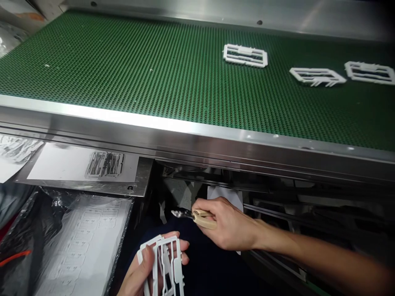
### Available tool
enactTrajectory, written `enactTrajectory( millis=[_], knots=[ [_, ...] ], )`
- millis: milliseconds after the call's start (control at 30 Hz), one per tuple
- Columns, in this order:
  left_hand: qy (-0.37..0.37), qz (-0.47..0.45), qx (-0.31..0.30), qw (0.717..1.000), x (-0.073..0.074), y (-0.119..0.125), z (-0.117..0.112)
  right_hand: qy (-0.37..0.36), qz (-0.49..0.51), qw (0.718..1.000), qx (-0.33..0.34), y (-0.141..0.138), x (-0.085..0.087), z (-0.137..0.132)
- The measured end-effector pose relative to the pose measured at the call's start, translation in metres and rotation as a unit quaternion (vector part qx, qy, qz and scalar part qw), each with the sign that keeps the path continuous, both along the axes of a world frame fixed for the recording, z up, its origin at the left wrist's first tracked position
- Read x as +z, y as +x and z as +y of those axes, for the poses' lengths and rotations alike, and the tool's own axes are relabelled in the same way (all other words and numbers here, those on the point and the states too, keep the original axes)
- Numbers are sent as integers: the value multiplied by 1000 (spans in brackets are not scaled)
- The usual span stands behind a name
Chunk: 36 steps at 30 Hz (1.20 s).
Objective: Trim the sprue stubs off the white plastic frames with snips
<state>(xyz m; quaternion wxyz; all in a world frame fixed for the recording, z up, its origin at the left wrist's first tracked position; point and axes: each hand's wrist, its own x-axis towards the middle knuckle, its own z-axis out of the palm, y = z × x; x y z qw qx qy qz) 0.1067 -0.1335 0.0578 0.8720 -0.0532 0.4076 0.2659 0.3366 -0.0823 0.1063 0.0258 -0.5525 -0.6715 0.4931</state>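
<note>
While three white moulded frames (245, 55) lie untouched on the green conveyor belt (123, 70), well apart from me, I judge the trimming to be at an early stage: one piece is in hand and those three wait. My left hand (145, 273) grasps a white plastic frame (163, 265) low in the view, just below the belt's steel edge (185, 135), fingers wrapped round its left side. My right hand (225, 224) is clenched on a pair of cutters (197, 216) with tan handles, their metal tip pointing left, near the frame but not touching it. The frame looks thin and rigid, a lattice of bars and open windows (whether any sprue is already cut off, I cannot tell). Flat trays of similar parts (83, 242) sit under film at the left.
</note>
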Motion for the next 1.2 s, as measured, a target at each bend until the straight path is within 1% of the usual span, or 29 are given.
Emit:
enactTrajectory(
  millis=[67, 100, 167, 233, 333, 467, 567, 633, 700, 800, 867, 967, 1033, 1100, 1167, 1200],
  knots=[
    [0, -6, 3, 1000, -1, 4, 2, -65, 47, 995, -68, -11, 1, 0],
    [2, -10, 5, 1000, -1, 6, 3, -89, 74, 990, -83, -17, 1, 0],
    [-1, -3, 6, 1000, -1, 11, 5, -119, 128, 981, -85, -28, 0, 0],
    [-16, 28, 5, 999, -1, 14, 6, -133, 161, 974, -85, -34, -1, 2],
    [-30, 55, 22, 998, -2, 18, 8, -129, 152, 974, -108, -34, -1, 8],
    [-9, 46, 75, 996, -4, 19, 10, -137, 70, 981, -121, -30, 5, 19],
    [8, 56, 78, 995, -7, 20, 11, -142, 15, 982, -126, -37, 7, 23],
    [6, 65, 78, 995, -9, 23, 10, -132, -6, 982, -136, -48, 2, 22],
    [11, 69, 90, 993, -12, 28, 8, -102, -20, 984, -144, -60, -6, 21],
    [51, 78, 121, 988, -18, 35, 4, -48, -29, 985, -164, -78, -21, 17],
    [77, 92, 133, 984, -22, 39, 3, -42, -6, 984, -171, -86, -28, 16],
    [103, 125, 132, 978, -29, 38, 9, -57, 61, 983, -161, -90, -31, 18],
    [109, 170, 123, 972, -33, 31, 17, -49, 89, 983, -155, -89, -32, 22],
    [106, 209, 125, 964, -33, 14, 29, -16, 87, 984, -157, -88, -34, 26],
    [123, 240, 138, 953, -26, -18, 46, 7, 74, 984, -160, -86, -39, 26],
    [145, 255, 144, 945, -20, -38, 57, 3, 71, 985, -160, -85, -43, 25]
  ],
)
